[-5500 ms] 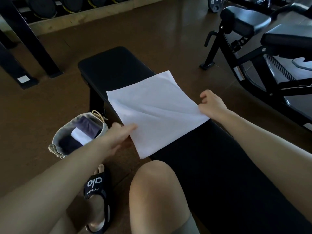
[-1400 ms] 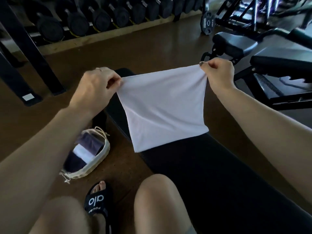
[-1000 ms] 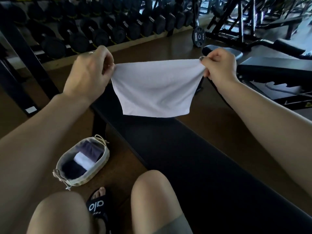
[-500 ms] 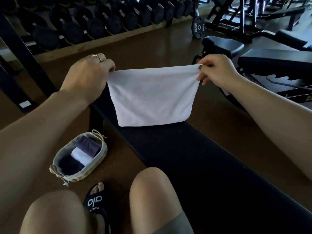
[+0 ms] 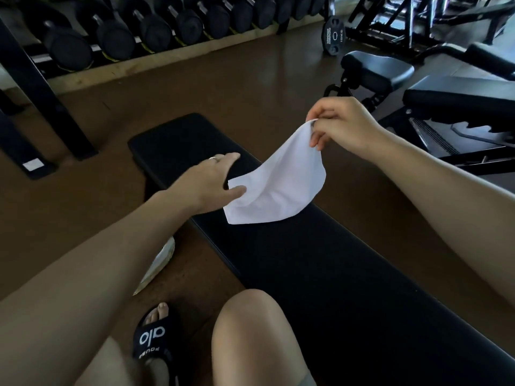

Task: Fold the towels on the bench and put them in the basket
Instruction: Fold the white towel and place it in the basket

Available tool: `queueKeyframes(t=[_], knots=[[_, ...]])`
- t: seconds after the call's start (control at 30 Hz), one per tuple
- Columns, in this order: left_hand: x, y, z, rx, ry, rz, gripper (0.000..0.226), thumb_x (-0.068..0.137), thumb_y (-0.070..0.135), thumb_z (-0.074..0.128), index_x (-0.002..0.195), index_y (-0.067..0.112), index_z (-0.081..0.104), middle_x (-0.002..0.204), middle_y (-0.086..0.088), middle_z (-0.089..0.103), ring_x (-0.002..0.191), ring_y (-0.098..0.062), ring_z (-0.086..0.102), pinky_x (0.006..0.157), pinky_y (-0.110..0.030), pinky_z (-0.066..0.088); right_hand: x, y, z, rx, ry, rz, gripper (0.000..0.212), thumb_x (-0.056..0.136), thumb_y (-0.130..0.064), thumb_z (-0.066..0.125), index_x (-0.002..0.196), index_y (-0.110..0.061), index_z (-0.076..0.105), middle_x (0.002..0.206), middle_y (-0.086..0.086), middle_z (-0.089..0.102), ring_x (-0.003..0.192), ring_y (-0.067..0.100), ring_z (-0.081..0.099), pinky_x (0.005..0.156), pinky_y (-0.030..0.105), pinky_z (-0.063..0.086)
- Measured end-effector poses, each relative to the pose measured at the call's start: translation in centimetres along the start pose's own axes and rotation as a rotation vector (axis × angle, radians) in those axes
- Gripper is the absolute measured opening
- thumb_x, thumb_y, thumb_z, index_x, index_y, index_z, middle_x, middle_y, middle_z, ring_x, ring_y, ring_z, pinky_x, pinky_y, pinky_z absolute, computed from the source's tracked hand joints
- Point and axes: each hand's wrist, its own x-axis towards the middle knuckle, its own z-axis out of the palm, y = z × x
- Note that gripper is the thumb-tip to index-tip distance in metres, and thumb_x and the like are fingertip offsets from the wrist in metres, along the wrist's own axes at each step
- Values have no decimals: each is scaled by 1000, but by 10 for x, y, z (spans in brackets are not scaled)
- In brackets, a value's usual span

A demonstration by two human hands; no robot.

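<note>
A white towel [image 5: 278,188], folded over, droops from my right hand [image 5: 342,126] down onto the black bench [image 5: 320,274]. My right hand pinches its upper corner above the bench. My left hand [image 5: 211,182] is low over the bench's left side, with the towel's left corner between thumb and fingers. The towel's lower edge rests on the bench pad. The woven basket [image 5: 163,259] stands on the floor left of the bench; my left forearm hides most of it, and only a piece of its rim shows.
My knee [image 5: 250,330] and a foot in a black slide [image 5: 154,335] are at the bottom. A dumbbell rack [image 5: 139,34] runs along the far wall. Another black bench and machine frame [image 5: 418,87] stand to the right. Brown floor surrounds the bench.
The towel was held stretched in the air by its top edge. Now my left hand has dropped to the bench with its corner, and the towel sags onto the pad.
</note>
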Motion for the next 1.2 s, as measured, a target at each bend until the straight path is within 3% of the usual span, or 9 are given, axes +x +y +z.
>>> queueKeyframes(t=[0.1,0.2,0.27,0.37,0.47,0.63,0.87,1.0,1.2], knots=[[10,29,7,-53,67,54,82,90,61,62,156,25,29,158,0,40,140,-23,45,109,-46,45,-2,-10,1,64,-2,-76,20,86,4,51,90,-3,69,75,18,71,69,35,72,66,37,60],[18,59,11,-68,190,61,54,92,57,62,130,22,46,128,3,55,105,-19,62,82,-37,54,-4,-20,0,112,24,-138,21,84,2,51,85,-10,69,71,17,68,68,40,69,64,40,59],[19,71,12,-8,311,63,34,97,46,59,112,21,44,109,1,55,83,-18,59,65,-32,48,-6,-26,-3,139,48,-162,22,82,1,51,83,-12,69,72,19,68,69,42,69,63,41,58],[16,70,12,16,390,66,13,104,28,49,106,18,40,100,-1,53,68,-21,55,56,-35,44,-9,-29,-12,135,83,-183,21,81,1,51,83,-11,69,73,20,68,68,42,69,62,39,56],[6,56,10,29,396,111,9,106,24,46,109,18,41,96,-1,54,61,-21,57,56,-43,55,-13,-26,-21,104,131,-175,20,81,2,50,86,-6,68,72,18,68,67,40,69,62,38,57],[-11,34,3,123,342,214,9,107,21,46,111,20,39,103,-1,48,57,-24,56,53,-45,54,-20,-19,-28,53,249,-126,20,83,0,50,85,-10,67,68,11,69,66,39,69,64,38,59],[-30,20,-2,288,280,408,48,94,0,64,125,25,39,114,-6,49,53,-26,54,45,-42,52,-26,-18,-27,50,314,-94,17,86,-1,51,88,-6,67,71,8,69,69,35,71,63,32,59],[-29,22,-7,283,216,366,25,105,17,50,129,21,46,107,-1,51,69,-23,59,62,-41,54,-31,-23,-28,36,319,-92,17,86,-1,51,89,-4,68,71,8,69,69,33,72,67,37,62],[-39,12,-15,292,308,411,26,107,34,40,108,12,53,99,6,37,61,-20,50,53,-29,38,-37,-21,-31,23,346,-44,18,85,-3,51,89,-7,68,71,8,71,68,31,73,74,44,64]])
